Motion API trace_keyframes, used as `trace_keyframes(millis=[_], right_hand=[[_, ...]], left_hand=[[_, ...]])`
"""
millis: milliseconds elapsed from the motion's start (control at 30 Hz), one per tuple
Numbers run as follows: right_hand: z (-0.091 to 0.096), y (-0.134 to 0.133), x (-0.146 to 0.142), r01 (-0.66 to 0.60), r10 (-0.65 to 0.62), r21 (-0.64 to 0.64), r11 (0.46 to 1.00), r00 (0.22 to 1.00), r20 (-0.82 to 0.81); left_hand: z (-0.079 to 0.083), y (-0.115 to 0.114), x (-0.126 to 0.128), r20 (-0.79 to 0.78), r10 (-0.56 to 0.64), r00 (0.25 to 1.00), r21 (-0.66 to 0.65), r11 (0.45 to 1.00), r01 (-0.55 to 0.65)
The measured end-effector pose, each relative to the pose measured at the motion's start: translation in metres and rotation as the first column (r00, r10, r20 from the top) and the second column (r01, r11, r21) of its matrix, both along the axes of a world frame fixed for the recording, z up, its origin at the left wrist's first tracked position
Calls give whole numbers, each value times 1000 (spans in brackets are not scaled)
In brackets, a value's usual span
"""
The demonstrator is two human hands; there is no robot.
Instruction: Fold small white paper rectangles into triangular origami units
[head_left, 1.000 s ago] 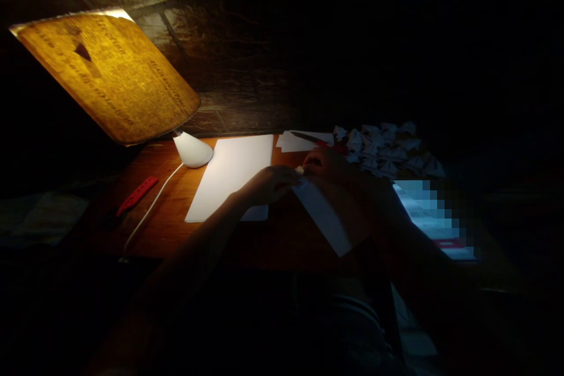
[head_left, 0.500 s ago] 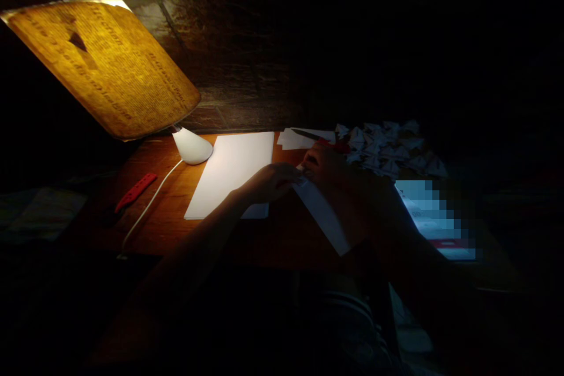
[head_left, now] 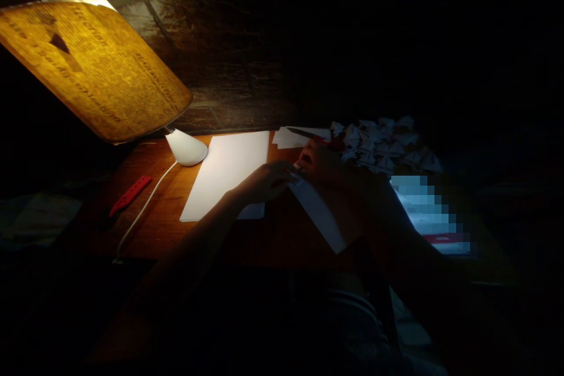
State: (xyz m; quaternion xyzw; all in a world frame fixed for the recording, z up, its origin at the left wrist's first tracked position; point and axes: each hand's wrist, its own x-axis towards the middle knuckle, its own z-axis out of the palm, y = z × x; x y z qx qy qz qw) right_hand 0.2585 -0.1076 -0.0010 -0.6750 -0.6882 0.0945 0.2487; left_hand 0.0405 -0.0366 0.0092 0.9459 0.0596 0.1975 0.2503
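A strip of white paper (head_left: 319, 214) slants across the wooden table, its upper end pinched between my two hands. My left hand (head_left: 271, 181) comes in over the corner of a white paper stack (head_left: 233, 167), fingers closed on the strip's end. Opposite it, my right hand (head_left: 321, 161) is curled around the same end, thumb and fingers together. Shadow hides the exact fold under the fingertips. Just behind my right hand lie scissors (head_left: 335, 142) with red handles, partly covered by it, on some smaller white paper pieces (head_left: 293, 138).
A lamp (head_left: 187, 150) with a printed yellow shade stands at the left, its white cord (head_left: 145, 211) running to the front edge. A red power strip or cutter-like tool (head_left: 131, 195) lies beside it. Many folded paper shapes (head_left: 379, 144) cluster at the back right, near a glowing screen (head_left: 429, 217).
The whole view has shifted slightly, so things sit a little farther left. Both hands keep their grip on the paper strip, with hardly any movement.
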Motion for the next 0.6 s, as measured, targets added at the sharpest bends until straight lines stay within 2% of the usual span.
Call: trace_keyframes(millis=[400, 600], right_hand=[[8, -1, -5, 42, -41, -40, 998, 999, 10], [12, -2, -7, 68, -67, -68, 995, 998, 16]], left_hand=[[4, -1, 0, -67, -33, 997, 144, 989, 43], [2, 0, 0, -64, -46, 997, 129, 990, 54]])
